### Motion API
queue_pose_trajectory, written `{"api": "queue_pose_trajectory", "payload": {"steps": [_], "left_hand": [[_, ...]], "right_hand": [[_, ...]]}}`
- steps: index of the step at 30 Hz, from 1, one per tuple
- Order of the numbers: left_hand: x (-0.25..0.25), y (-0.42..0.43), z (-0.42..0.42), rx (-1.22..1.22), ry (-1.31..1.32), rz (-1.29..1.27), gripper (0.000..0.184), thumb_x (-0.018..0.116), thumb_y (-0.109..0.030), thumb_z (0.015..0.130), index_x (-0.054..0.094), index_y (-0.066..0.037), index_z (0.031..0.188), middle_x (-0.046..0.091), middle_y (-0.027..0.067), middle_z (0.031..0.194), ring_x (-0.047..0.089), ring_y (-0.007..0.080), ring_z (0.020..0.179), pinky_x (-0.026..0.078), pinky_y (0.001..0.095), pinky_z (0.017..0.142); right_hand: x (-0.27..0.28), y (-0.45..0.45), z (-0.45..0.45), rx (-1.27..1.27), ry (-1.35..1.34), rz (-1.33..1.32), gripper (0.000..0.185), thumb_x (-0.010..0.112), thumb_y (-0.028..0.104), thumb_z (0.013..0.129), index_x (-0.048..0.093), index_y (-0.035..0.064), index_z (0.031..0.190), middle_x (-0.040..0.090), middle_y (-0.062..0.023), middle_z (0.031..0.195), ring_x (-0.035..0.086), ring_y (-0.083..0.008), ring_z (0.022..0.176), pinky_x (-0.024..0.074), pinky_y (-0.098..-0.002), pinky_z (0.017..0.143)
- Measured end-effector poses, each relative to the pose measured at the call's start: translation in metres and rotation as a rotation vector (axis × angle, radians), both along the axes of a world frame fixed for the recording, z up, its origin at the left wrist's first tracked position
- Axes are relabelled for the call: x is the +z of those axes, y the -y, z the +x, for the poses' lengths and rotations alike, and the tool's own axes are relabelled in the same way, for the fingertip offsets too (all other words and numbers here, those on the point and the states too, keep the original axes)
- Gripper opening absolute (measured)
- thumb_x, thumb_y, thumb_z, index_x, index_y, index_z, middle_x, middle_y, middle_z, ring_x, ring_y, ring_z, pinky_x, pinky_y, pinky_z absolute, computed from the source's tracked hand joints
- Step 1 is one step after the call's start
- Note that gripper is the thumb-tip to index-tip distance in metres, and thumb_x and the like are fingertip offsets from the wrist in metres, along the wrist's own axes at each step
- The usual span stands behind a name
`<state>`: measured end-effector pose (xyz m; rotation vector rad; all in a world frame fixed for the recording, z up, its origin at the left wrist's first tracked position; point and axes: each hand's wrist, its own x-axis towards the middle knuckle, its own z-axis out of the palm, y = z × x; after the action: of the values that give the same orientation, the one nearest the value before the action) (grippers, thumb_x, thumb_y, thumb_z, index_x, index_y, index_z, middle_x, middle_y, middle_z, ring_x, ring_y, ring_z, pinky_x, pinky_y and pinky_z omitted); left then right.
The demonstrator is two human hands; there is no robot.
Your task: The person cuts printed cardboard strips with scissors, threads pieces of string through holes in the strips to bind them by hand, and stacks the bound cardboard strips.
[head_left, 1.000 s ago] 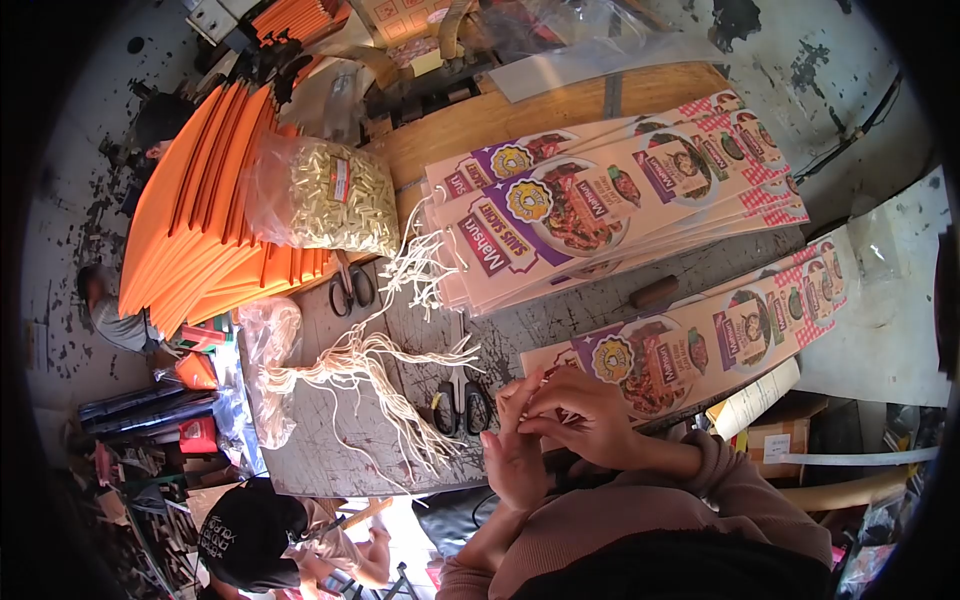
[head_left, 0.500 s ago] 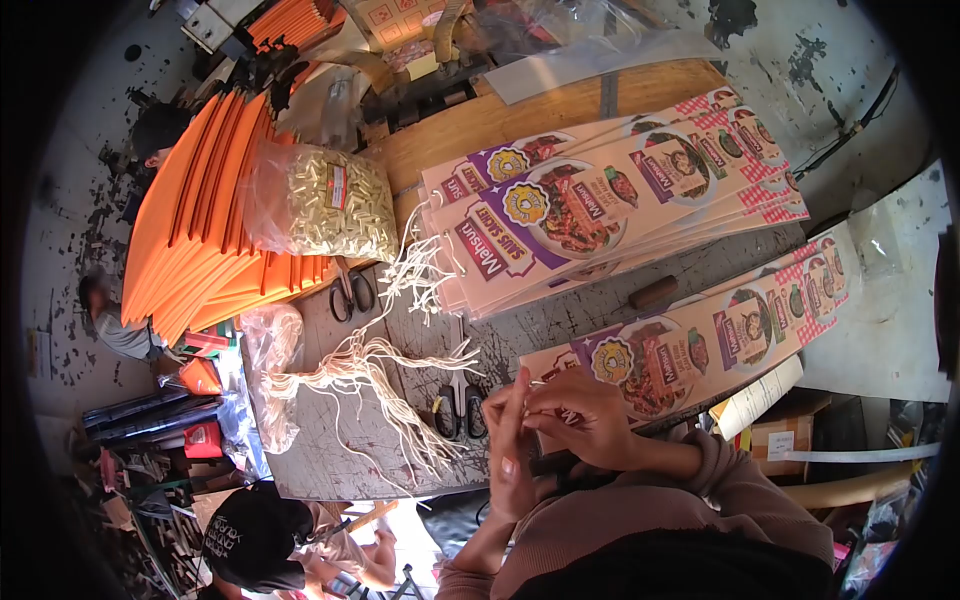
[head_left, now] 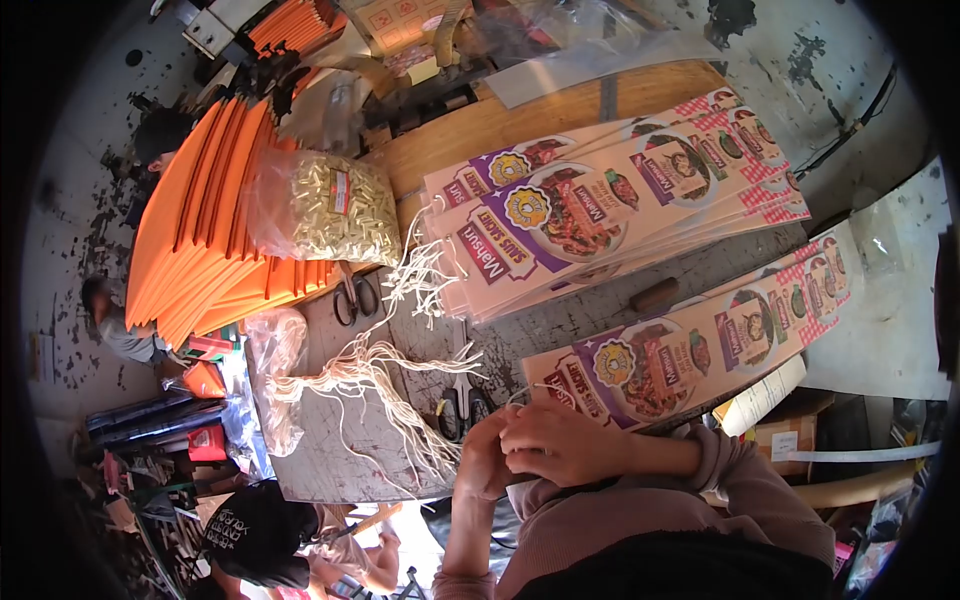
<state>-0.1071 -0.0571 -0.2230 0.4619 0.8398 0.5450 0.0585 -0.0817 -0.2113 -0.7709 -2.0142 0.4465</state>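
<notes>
My left hand (head_left: 484,458) and my right hand (head_left: 565,440) meet at the table's front edge, fingers curled closed against each other. A short white cord (head_left: 541,386) runs from the left end of the near printed sheets (head_left: 655,372) towards my fingers, which close on it; its end is hidden. These sheets show food pictures. Just left of my hands lie black-handled scissors (head_left: 462,408), partly covered by loose cream cords (head_left: 385,385). Behind is a stack of similar printed sheets (head_left: 600,215), with white cords (head_left: 425,280) hanging from its left end.
A clear bag of gold-coloured small pieces (head_left: 345,210) sits beside fanned orange sheets (head_left: 200,230). A second pair of scissors (head_left: 354,298) and a dark cylindrical piece (head_left: 653,294) lie on the scratched table (head_left: 320,460). Another person in a black cap (head_left: 255,535) is at lower left.
My hands have drawn together and lower, towards my body. My left hand's upright, extended fingers have curled in, and my right hand now covers part of them.
</notes>
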Motion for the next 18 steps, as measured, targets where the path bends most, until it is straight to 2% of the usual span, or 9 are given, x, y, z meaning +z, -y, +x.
{"api": "queue_pose_trajectory", "payload": {"steps": [2,3,4,5,6,7,12,14,18], "left_hand": [[-0.020,0.006,-0.005,0.254,0.217,-0.084,0.023,0.041,-0.012,0.088,0.051,0.003,0.102,0.058,0.0063,0.096,0.057,0.0135,0.082,0.047,0.0315,0.069],[-0.013,0.005,0.000,0.168,0.016,0.079,0.017,0.043,-0.009,0.085,0.053,0.001,0.095,0.059,0.0063,0.091,0.057,0.0182,0.074,0.045,0.0339,0.062],[0.000,0.006,0.004,0.170,0.016,0.079,0.017,0.043,-0.009,0.085,0.053,0.001,0.095,0.059,0.0063,0.091,0.057,0.0182,0.074,0.045,0.0339,0.062],[0.017,0.009,0.008,-0.078,-0.412,0.440,0.015,0.043,-0.007,0.085,0.053,0.001,0.092,0.058,0.0084,0.088,0.057,0.0221,0.072,0.045,0.0341,0.060],[0.025,0.010,0.009,-0.336,-0.840,0.793,0.012,0.044,-0.006,0.084,0.053,0.000,0.089,0.057,0.0104,0.085,0.056,0.0260,0.069,0.044,0.0344,0.058],[0.023,0.009,0.008,-0.313,-0.984,1.179,0.010,0.047,0.000,0.082,0.054,-0.001,0.089,0.055,0.0142,0.082,0.057,0.0312,0.071,0.045,0.0348,0.055],[0.017,0.003,0.009,-0.115,-0.856,1.461,0.019,0.054,0.008,0.076,0.055,-0.003,0.092,0.055,0.0127,0.085,0.058,0.0291,0.074,0.047,0.0357,0.058],[0.014,0.002,0.008,-0.100,-0.815,1.480,0.022,0.056,0.010,0.075,0.055,-0.004,0.093,0.054,0.0121,0.086,0.058,0.0287,0.074,0.047,0.0363,0.059],[0.014,0.000,0.009,-0.089,-0.804,1.457,0.024,0.055,0.011,0.074,0.055,-0.004,0.094,0.053,0.0119,0.088,0.057,0.0279,0.074,0.048,0.0340,0.062]], "right_hand": [[-0.003,-0.002,-0.002,0.066,-0.146,-0.154,0.006,0.052,0.009,0.084,0.053,0.0064,0.089,0.055,-0.0079,0.099,0.054,-0.0206,0.094,0.0430,-0.0353,0.078],[-0.001,-0.003,-0.001,0.002,-0.312,-0.444,0.006,0.051,0.007,0.085,0.051,0.0049,0.090,0.054,-0.0095,0.098,0.055,-0.0222,0.090,0.0434,-0.0344,0.076],[-0.001,-0.004,0.000,-0.064,-0.476,-0.736,0.006,0.050,0.005,0.086,0.049,0.0035,0.091,0.054,-0.0111,0.096,0.056,-0.0238,0.086,0.0438,-0.0334,0.074],[-0.010,-0.007,0.000,-0.104,-0.378,-0.522,0.007,0.051,0.003,0.086,0.048,0.0011,0.092,0.054,-0.0121,0.092,0.057,-0.0246,0.077,0.0448,-0.0312,0.069],[-0.011,-0.006,0.001,-0.103,-0.376,-0.523,0.007,0.051,0.003,0.086,0.048,0.0011,0.092,0.054,-0.0121,0.092,0.057,-0.0246,0.077,0.0448,-0.0312,0.069],[-0.011,-0.005,0.001,-0.139,-0.320,-0.579,0.008,0.052,0.004,0.085,0.048,0.0003,0.092,0.054,-0.0101,0.086,0.057,-0.0244,0.071,0.0443,-0.0303,0.065],[-0.006,-0.015,0.009,-0.099,-0.342,-0.624,0.011,0.056,0.005,0.083,0.050,0.0001,0.091,0.055,-0.0067,0.073,0.055,-0.0216,0.062,0.0424,-0.0266,0.057],[-0.015,-0.016,0.006,0.000,-0.709,-0.860,0.011,0.057,0.005,0.083,0.051,0.0008,0.091,0.054,-0.0078,0.074,0.054,-0.0192,0.062,0.0411,-0.0243,0.056],[-0.017,-0.014,0.010,0.024,-0.580,-0.833,0.008,0.057,0.004,0.083,0.052,0.0001,0.088,0.055,-0.0088,0.084,0.055,-0.0154,0.071,0.0421,-0.0260,0.061]]}}
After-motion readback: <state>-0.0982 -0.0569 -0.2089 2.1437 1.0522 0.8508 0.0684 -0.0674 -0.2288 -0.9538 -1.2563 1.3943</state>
